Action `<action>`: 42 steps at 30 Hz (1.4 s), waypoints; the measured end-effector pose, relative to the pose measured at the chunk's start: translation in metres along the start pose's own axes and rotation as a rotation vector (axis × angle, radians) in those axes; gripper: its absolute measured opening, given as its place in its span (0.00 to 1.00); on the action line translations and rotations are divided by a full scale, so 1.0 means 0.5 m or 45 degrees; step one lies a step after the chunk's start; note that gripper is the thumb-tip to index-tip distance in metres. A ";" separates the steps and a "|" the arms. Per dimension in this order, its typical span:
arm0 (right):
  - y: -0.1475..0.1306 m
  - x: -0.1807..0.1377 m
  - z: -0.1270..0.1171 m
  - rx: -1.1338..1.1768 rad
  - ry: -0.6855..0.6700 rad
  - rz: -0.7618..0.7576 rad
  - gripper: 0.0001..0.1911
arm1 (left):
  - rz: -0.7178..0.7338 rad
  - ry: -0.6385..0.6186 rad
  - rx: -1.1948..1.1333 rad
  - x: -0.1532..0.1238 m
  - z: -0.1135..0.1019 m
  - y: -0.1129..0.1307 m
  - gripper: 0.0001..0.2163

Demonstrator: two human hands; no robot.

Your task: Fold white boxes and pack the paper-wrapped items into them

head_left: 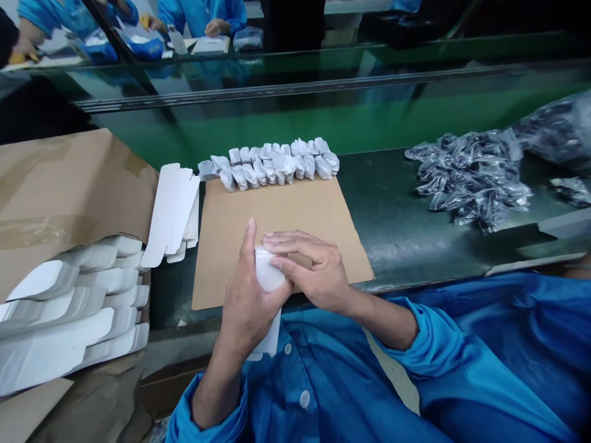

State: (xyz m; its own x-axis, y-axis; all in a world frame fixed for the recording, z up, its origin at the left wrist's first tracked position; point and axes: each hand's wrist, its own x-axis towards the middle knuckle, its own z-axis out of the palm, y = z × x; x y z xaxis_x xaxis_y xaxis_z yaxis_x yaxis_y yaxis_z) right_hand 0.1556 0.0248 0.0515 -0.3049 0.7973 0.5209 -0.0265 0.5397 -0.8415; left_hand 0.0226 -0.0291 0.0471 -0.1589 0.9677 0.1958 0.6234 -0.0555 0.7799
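A small white paper box [268,272], with its lower end [271,338] hanging below my wrist, is held in front of my chest. My left hand [247,295] is wrapped around it, thumb pointing up. The fingers of my right hand [314,264] press on the box's top end flap, the thumb against its side. Both hands are over the near edge of a flat brown cardboard sheet [277,212]. At the sheet's far edge stand two rows of small items in whitish wrapping [277,165].
Flat white box blanks [170,212] lie left of the sheet. A big carton [69,191] holds stacks of more blanks [69,307]. Clear bags with dark items [475,175] are heaped at right. A green ledge [295,123] runs behind; people in blue [203,15] sit beyond.
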 end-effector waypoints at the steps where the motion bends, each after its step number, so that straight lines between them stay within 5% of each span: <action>1: 0.002 -0.004 0.004 0.020 0.008 -0.003 0.07 | -0.011 -0.002 -0.020 -0.003 0.003 -0.001 0.45; 7: 0.022 0.005 0.006 0.005 -0.059 0.053 0.07 | -0.134 0.017 -0.142 -0.007 0.026 -0.020 0.43; 10: 0.019 0.019 -0.022 0.058 -0.240 0.137 0.19 | -0.165 0.272 -0.316 0.023 0.035 -0.033 0.38; 13: 0.022 0.003 -0.048 -0.020 -0.233 0.349 0.33 | -0.335 0.584 -0.594 0.067 0.046 -0.056 0.27; 16: 0.044 -0.028 -0.060 -0.044 -0.418 0.633 0.30 | -0.422 0.675 -0.615 0.091 0.055 -0.088 0.24; 19: 0.080 -0.029 -0.071 0.086 -0.539 0.781 0.17 | -0.346 0.635 -0.410 0.079 0.047 -0.113 0.29; 21: 0.101 -0.006 -0.085 0.002 -0.652 0.790 0.15 | -0.059 0.482 -0.021 0.062 0.032 -0.122 0.37; 24: 0.118 0.056 -0.119 -0.444 -0.783 0.639 0.12 | 0.602 -0.130 0.590 0.052 0.014 -0.130 0.38; 27: 0.130 0.139 -0.176 -0.870 -0.567 0.560 0.12 | 0.901 -0.497 0.805 0.063 0.016 -0.129 0.30; 31: 0.174 0.238 -0.245 -1.285 -0.177 0.627 0.16 | 0.968 -0.291 0.956 0.067 0.040 -0.122 0.20; 36: 0.248 0.258 -0.212 -1.466 -0.183 0.664 0.19 | 0.921 -0.011 1.035 0.032 0.074 -0.118 0.18; 39: 0.249 0.232 -0.198 -1.484 -0.179 0.689 0.20 | 0.836 -0.051 1.002 0.020 0.079 -0.111 0.23; 42: 0.222 0.192 -0.236 -1.404 -0.257 0.725 0.18 | 0.771 -0.204 0.996 0.026 0.078 -0.094 0.24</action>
State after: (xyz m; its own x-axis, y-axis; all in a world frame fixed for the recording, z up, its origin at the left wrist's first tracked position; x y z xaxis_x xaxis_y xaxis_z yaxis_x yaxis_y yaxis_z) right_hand 0.2356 0.1930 0.0249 -0.1538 0.9880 0.0110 0.9352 0.1492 -0.3213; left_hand 0.0209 -0.0042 -0.0099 0.4214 0.8548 0.3030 0.9024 -0.4283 -0.0467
